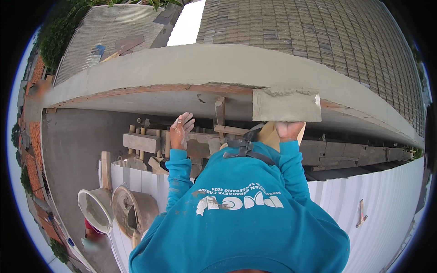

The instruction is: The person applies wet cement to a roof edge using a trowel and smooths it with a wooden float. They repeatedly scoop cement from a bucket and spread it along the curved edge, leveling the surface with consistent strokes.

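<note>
My right hand (289, 129) grips a rectangular plastering trowel (287, 107) from below; its handle is hidden behind the blade and my fingers. Wet grey mortar lies along the blade's far edge, which meets the rim of a plastered wall (218, 61). To the left, my left hand (183, 127) is raised with its fingers stretched out and holds nothing. Grey mortar smears its palm and thumb. A wooden prop (220, 113) stands against the wall's near face, between my two hands.
Two buckets, a pale one (94, 210) and one with mortar inside (129, 211), stand at the lower left. A hammer (362, 214) lies on white corrugated roofing (364, 191) at the right. Scaffold planks (346, 154) run below the wall. Beyond it rises a tiled roof (309, 27).
</note>
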Available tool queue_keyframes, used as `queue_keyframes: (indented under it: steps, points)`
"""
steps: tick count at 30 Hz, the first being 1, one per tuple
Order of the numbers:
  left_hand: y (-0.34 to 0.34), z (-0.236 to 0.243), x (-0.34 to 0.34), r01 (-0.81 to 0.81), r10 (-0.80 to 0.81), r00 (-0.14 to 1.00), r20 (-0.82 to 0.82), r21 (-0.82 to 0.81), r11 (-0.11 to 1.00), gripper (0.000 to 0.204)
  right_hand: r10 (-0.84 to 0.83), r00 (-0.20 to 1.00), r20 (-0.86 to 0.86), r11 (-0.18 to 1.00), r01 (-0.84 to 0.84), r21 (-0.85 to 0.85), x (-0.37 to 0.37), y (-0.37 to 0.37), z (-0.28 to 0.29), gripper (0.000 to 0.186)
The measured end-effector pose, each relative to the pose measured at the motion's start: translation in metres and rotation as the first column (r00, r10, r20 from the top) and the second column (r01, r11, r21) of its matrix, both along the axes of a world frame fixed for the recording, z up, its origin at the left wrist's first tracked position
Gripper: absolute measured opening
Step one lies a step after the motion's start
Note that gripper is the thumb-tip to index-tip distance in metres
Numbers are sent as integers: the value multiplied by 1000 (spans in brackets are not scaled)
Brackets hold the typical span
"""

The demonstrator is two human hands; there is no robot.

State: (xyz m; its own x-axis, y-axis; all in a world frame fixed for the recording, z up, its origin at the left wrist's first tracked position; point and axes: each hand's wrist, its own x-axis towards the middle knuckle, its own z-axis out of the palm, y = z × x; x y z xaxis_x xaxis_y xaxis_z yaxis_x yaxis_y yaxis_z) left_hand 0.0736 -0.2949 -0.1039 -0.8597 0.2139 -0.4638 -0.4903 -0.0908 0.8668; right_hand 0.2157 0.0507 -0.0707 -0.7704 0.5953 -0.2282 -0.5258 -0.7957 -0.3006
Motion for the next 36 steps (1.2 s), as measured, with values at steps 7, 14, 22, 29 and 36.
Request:
queue_keyframes:
  steps: [7, 14, 22, 29, 36]
  points:
    - [-21, -1, 12, -101, 100, 995, -17, -8, 995, 60, 243, 969, -46, 970, -241, 37, -44, -48, 19, 57]
    - [-25, -5, 26, -141, 140, 990, 17, 65, 988, 61, 434, 898, 74, 886, -440, 143, -81, -93, 37, 65]
    - [10, 3, 58, 35, -9, 998, -68, 387, 922, 54, 625, 777, 72, 771, -629, 96, -84, -137, 21, 58]
    - [10, -2, 41, -306, 348, 929, 124, 786, 537, 63, 792, 607, 65, 607, -794, 9, -97, -188, 14, 53]
    - [-29, -7, -4, -375, 488, 849, 203, 882, 285, 51, 918, 311, 246, 254, -938, 238, -107, -201, -36, 75]
